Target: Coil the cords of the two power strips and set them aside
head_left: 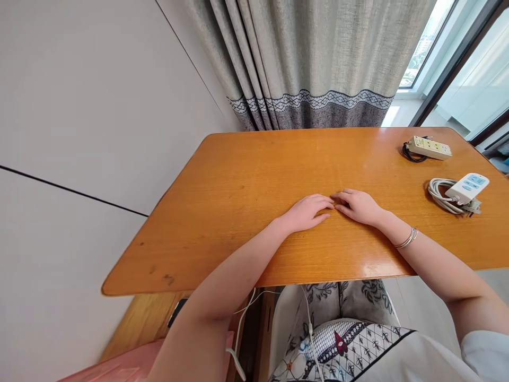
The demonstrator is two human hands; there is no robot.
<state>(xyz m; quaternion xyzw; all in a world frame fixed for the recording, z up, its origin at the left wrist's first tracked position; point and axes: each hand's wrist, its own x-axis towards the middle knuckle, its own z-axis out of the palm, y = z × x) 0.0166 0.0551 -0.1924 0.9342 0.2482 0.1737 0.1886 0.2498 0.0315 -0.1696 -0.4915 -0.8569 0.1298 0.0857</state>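
You have two hands resting on one wooden table (238,180), which fills the middle of the frame. Your left hand (309,213), at the centre, lies palm down with its fingers loosely extended and its thumb apart; it grips nothing. Your right hand (358,206), just to the right of centre, is slightly curled and likewise holds nothing. The fingertips meet or nearly meet; you cannot tell which. Thin bangles, too fine to count surely, circle your right wrist.

Two power strips lie on the tabletop at the right of the frame: one cream strip (431,147) with a black cord, upper right, and one white strip (469,188) below it, with one coiled grey cord (439,197). One grey curtain (318,58) hangs at the top.
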